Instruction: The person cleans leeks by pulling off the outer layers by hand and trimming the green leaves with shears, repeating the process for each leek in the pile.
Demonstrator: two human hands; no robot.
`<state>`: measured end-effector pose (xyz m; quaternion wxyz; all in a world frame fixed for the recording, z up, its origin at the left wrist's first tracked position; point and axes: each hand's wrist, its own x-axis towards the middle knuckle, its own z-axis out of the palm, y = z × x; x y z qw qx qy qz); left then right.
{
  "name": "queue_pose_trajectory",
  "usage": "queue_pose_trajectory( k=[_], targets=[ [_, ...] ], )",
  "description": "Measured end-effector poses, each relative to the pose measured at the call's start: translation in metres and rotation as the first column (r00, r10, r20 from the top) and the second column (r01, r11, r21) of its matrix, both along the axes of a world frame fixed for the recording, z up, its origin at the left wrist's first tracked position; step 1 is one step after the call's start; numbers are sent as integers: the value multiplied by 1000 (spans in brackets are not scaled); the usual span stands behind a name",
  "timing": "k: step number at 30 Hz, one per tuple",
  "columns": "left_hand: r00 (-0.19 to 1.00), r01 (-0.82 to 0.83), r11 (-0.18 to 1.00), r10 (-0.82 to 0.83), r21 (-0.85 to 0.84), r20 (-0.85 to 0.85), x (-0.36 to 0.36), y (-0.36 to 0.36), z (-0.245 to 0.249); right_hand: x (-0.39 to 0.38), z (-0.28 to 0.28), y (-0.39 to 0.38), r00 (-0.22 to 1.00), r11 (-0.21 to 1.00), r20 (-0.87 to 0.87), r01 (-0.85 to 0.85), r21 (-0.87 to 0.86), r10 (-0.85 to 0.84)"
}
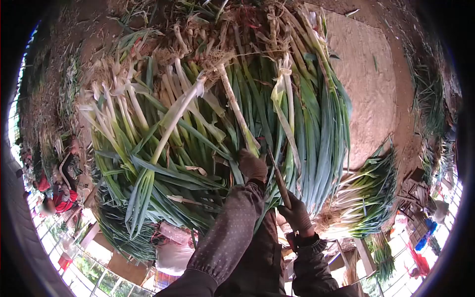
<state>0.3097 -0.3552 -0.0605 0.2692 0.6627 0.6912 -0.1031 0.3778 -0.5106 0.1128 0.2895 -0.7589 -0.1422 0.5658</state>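
Observation:
My left hand [253, 166], in a brownish glove, is closed around the green part of a long green onion [230, 91]. Its pale shaft points away from me, with the roots at the far end. In my gloved right hand [296, 214] is a thin knife [280, 184], gripped by its handle. The narrow blade points up and away, close to the right of my left hand. Beneath both hands spreads a big heap of green onions [316, 133], roots at the far side and leaves toward me. One loose green onion [174, 120] lies slanted across the heap's left part.
A tan sheet [363, 84] covers the ground right of the heap. Another pile of green onions [368, 190] lies at the lower right. A white bundle [174, 255] sits near my left forearm. A person in red [64, 200] is at the far left.

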Motion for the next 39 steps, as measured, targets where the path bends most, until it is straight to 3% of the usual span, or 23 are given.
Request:
queue_pose_trajectory(
  k=[1,5,9,11,13,16,19,20,23,24,27,28,31,35,36,39],
  targets=[
    [996,-62,998,61,-10,-58,1,-1,-8,1,-2,0,999,1000,-25,19,-1,-19],
    [995,-37,999,38,-17,92,-7,16,-21,-2,-18,-8,998,998,-15,65,9,-65],
    [917,-99,979,158,-177,365,-46,23,-9,9,-4,1,997,998,-45,66,-20,-67],
    [827,30,951,149,-306,542,-93,37,2,15,12,10,992,994,-67,105,-22,-107],
    [524,80,914,301,-398,797,-138,53,33,18,29,20,997,989,3,73,132,-74],
    [543,156,816,399,-556,739,-150,89,130,-3,50,26,995,982,58,-94,163,86],
    [362,37,473,814,-880,454,-162,85,161,-23,78,50,967,951,50,-253,175,248],
    [380,-22,497,807,-867,452,-166,76,155,-30,82,55,967,961,50,-255,105,251],
    [740,5,875,323,-485,590,-190,37,114,-52,89,51,963,964,65,-258,-64,262],
    [693,-45,911,324,-409,644,-193,20,103,-60,89,45,958,961,86,-268,-73,274],
    [797,18,975,119,-221,593,-182,13,136,-79,89,22,929,936,125,-337,-97,347],
    [768,-30,949,223,-315,600,-183,10,133,-83,92,20,906,916,144,-382,-122,397],
    [656,-83,936,309,-341,689,-185,9,125,-88,99,22,892,893,106,-421,-159,439],
    [785,-65,925,278,-374,553,-176,17,152,-92,101,30,891,895,112,-426,-136,441],
    [689,-44,958,235,-284,685,-175,17,147,-93,99,30,876,881,121,-448,-150,466],
    [736,-16,952,218,-306,641,-181,16,145,-96,83,29,843,854,154,-492,-170,516]
  ],
)
